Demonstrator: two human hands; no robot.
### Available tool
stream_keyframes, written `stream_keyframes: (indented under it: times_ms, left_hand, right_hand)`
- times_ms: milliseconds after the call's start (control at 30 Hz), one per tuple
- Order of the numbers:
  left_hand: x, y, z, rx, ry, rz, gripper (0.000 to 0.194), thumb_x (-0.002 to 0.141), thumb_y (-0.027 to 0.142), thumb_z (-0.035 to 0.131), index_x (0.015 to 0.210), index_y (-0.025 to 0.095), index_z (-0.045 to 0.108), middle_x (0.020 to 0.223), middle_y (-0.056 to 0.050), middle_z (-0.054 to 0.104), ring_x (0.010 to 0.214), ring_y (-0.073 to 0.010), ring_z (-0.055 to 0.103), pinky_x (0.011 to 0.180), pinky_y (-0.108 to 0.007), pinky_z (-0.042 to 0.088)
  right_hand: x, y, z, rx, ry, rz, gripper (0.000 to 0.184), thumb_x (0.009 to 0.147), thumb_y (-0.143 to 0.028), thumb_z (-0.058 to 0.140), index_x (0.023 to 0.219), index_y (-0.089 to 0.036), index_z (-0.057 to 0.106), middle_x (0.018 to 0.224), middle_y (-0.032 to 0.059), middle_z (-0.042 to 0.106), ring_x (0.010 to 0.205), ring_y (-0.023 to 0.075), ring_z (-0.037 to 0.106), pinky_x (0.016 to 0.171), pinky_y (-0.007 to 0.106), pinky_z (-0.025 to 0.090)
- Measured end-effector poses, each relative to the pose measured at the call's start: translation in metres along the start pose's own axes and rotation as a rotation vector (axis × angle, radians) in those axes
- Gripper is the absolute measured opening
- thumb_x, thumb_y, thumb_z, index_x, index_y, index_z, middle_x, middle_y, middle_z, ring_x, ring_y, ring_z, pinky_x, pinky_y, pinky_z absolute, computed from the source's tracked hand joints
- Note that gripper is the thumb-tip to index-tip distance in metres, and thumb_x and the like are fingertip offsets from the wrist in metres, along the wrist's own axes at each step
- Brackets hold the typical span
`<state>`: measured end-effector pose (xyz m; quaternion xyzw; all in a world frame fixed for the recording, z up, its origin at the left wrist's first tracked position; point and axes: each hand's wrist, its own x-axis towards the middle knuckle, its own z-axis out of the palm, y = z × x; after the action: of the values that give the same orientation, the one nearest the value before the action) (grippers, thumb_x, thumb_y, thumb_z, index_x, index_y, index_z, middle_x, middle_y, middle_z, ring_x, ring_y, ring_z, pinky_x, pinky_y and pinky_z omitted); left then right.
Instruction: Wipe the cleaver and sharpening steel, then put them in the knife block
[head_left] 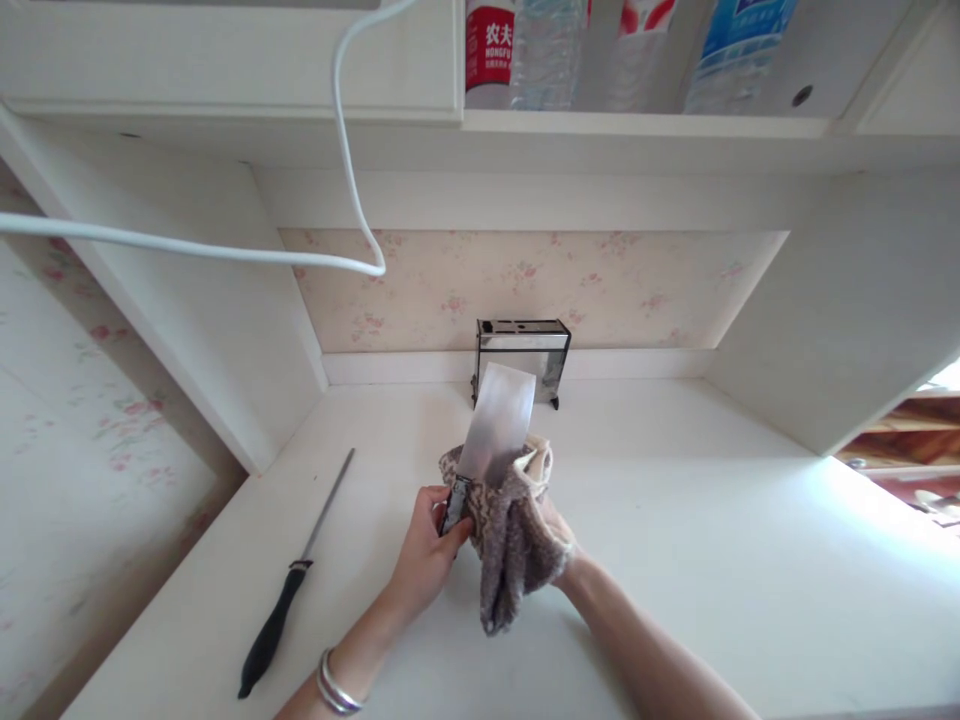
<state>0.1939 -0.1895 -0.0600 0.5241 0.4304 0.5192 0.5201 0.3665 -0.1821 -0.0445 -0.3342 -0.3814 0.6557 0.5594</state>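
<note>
A cleaver (pixel 501 415) with a broad steel blade points up and away above the white counter. My left hand (pixel 427 545), with a silver bangle on the wrist, is closed round its dark handle. A grey-brown cloth (pixel 514 540) is bunched against the lower part of the blade and hangs down in front. My right hand (pixel 556 530) grips the cloth from the right side; most of its fingers are hidden behind the fabric. To the left, a honing steel (pixel 277 610) with a black handle lies on the counter.
A knife block (pixel 523 362) with slots in its top stands at the back, behind the blade. White cabinet walls flank the counter (pixel 675 560). Overhead, a shelf (pixel 645 124) carries several plastic bottles (pixel 547 55). A white cable (pixel 345 150) hangs in the upper left.
</note>
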Motion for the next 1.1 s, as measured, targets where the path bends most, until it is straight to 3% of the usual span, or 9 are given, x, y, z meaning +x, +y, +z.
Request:
stream_keyframes:
  times_ms: [133, 333, 467, 667, 1100]
  left_hand:
    - [-0.004, 0.004, 0.004, -0.004, -0.072, 0.015, 0.043, 0.071, 0.026, 0.074, 0.103, 0.017, 0.046, 0.104, -0.008, 0.06, 0.1, -0.0228, 0.057, 0.085, -0.033, 0.045]
    - [-0.006, 0.0, 0.004, -0.018, -0.223, -0.158, 0.051, 0.068, 0.025, 0.075, 0.106, 0.017, 0.043, 0.09, -0.006, 0.065, 0.084, -0.0222, 0.062, 0.068, -0.029, 0.048]
    - [-0.006, 0.002, 0.002, -0.053, -0.254, -0.186, 0.04, 0.073, 0.02, 0.068, 0.102, 0.019, 0.041, 0.087, -0.003, 0.064, 0.077, -0.0176, 0.062, 0.067, -0.028, 0.047]
    - [-0.002, 0.009, -0.003, -0.074, -0.203, -0.198, 0.036, 0.067, 0.008, 0.063, 0.098, 0.019, 0.047, 0.088, 0.001, 0.062, 0.08, -0.0146, 0.058, 0.07, -0.024, 0.042]
    - [0.001, 0.009, -0.009, -0.224, -0.133, -0.216, 0.029, 0.069, 0.017, 0.068, 0.094, 0.02, 0.054, 0.086, 0.002, 0.057, 0.066, -0.0094, 0.051, 0.059, -0.023, 0.038]
  right_hand:
    - [0.003, 0.011, 0.009, 0.058, -0.036, 0.05, 0.036, 0.068, -0.034, 0.074, 0.098, -0.017, 0.066, 0.093, 0.0079, 0.07, 0.086, 0.0252, 0.067, 0.074, 0.036, 0.054]
    - [0.012, 0.018, -0.003, 0.018, 0.131, 0.012, 0.036, 0.067, -0.029, 0.076, 0.1, -0.017, 0.066, 0.099, 0.0085, 0.07, 0.084, 0.0242, 0.067, 0.075, 0.036, 0.055]
    - [0.012, 0.018, -0.006, -0.009, 0.128, -0.004, 0.034, 0.067, -0.028, 0.077, 0.098, -0.018, 0.067, 0.098, 0.0077, 0.071, 0.083, 0.0245, 0.067, 0.076, 0.037, 0.054]
    - [0.01, 0.01, -0.004, -0.024, 0.132, 0.007, 0.035, 0.066, -0.026, 0.076, 0.099, -0.018, 0.068, 0.099, 0.0072, 0.071, 0.086, 0.0254, 0.068, 0.079, 0.037, 0.054]
    - [0.012, -0.005, -0.018, -0.099, 0.143, 0.045, 0.038, 0.065, -0.027, 0.076, 0.1, -0.016, 0.066, 0.095, 0.0079, 0.071, 0.08, 0.0247, 0.067, 0.071, 0.035, 0.054]
